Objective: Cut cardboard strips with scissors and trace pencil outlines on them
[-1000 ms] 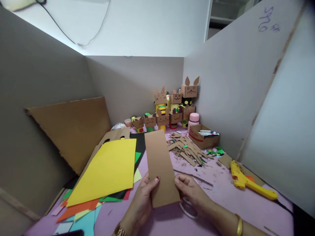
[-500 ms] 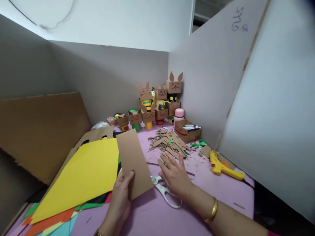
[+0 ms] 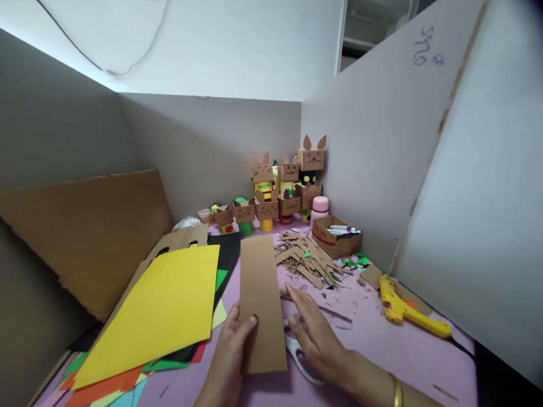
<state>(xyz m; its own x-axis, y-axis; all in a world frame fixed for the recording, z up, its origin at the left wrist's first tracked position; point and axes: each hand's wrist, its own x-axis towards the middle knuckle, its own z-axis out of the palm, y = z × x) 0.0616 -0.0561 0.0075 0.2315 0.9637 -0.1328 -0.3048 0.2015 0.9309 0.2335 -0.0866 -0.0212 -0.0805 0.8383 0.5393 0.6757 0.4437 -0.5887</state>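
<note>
A long plain strip of cardboard is upright in front of me, its far end toward the back of the table. My left hand grips its lower left edge, thumb on the front face and fingers behind. Just right of the strip, my right hand holds nothing; its fingers are stretched out and slightly apart. Beneath that hand lie white-handled scissors, their blades mostly hidden by the hand and the cardboard.
Yellow paper tops a stack of coloured sheets at left. Cardboard scraps are heaped behind my right hand. A box of pens, a pink bottle and a yellow glue gun stand or lie right; cardboard animal figures line the back.
The cardboard strip has turned from slanted to nearly straight. My right hand has moved lower over the scissors. The whole view has shifted, with the surroundings appearing further right and lower.
</note>
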